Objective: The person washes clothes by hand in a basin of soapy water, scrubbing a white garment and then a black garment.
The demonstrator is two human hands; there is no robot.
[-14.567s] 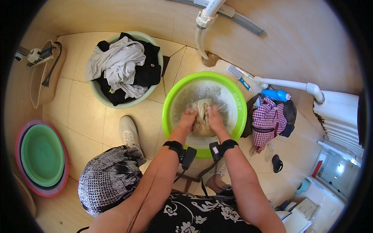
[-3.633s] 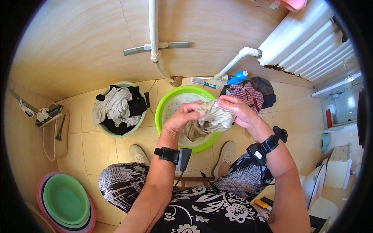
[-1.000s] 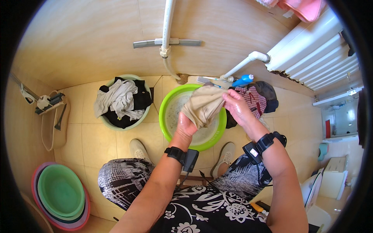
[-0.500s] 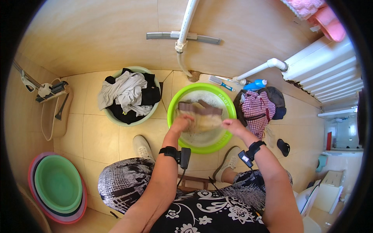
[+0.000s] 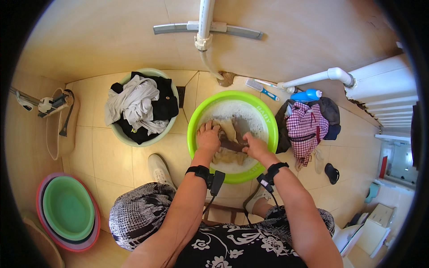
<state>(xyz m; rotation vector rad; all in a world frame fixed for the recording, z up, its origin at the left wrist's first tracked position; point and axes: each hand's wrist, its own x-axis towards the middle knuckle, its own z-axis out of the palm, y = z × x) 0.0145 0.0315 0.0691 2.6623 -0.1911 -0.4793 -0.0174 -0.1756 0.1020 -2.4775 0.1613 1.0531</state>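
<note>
Beige cloth (image 5: 229, 129) with a brown section, wet and bunched, sits in the soapy water (image 5: 260, 126) of a lime-green basin (image 5: 192, 136), straight ahead of the person. It lies between the two hands. No clean long axis, too crumpled; the brown strip slants from far left to near right, ending close by the right fingertips. Beige folds show both far and near of that strip.

Left hand (image 5: 208, 136): on the cloth's left side, knuckles up, fingers slightly apart and reaching far over the folds. Covers more cloth than the other; can't tell if it grips or just presses, undersides hidden. Right hand (image 5: 255, 146): at the cloth's right edge, fingers curled, thumb side turned left toward the fabric. Looks like a pinch on the edge, but fingertip contact too small to confirm. Neither hand is clearly nearer; cloth is right of the left hand, left of the right hand.

Around: pale tub (image 5: 166, 135) left of the basin, heaped with grey clothing (image 5: 134, 99) and black clothing (image 5: 166, 105). Checked garment (image 5: 304, 121) in a pile to the right. Brush (image 5: 263, 90) and blue bottle (image 5: 306, 95) at the far right.
</note>
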